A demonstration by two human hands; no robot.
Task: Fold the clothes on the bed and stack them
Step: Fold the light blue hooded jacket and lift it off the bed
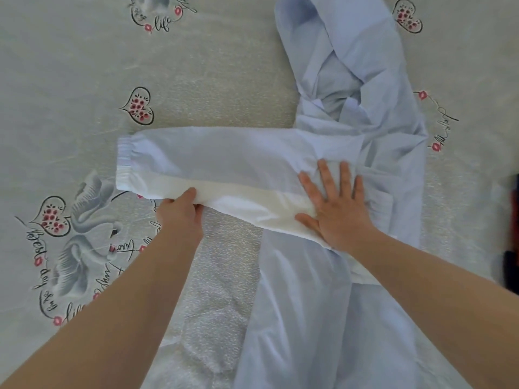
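Observation:
A pale blue hooded garment [362, 80] lies spread on the bed, hood toward the top of the view. One long sleeve [213, 161] with an elastic cuff stretches out to the left across the sheet. My left hand [179, 214] grips the sleeve's near edge, fingers curled under the cloth. My right hand [337, 206] presses flat with spread fingers where the sleeve meets the body. The lower part of the garment [303, 318] runs down between my forearms.
The bed sheet [70, 80] is grey with printed hearts, swans and script. A white textured cloth [213, 304] lies under the garment near the lower middle. A dark red and black object [512, 240] sits at the right edge.

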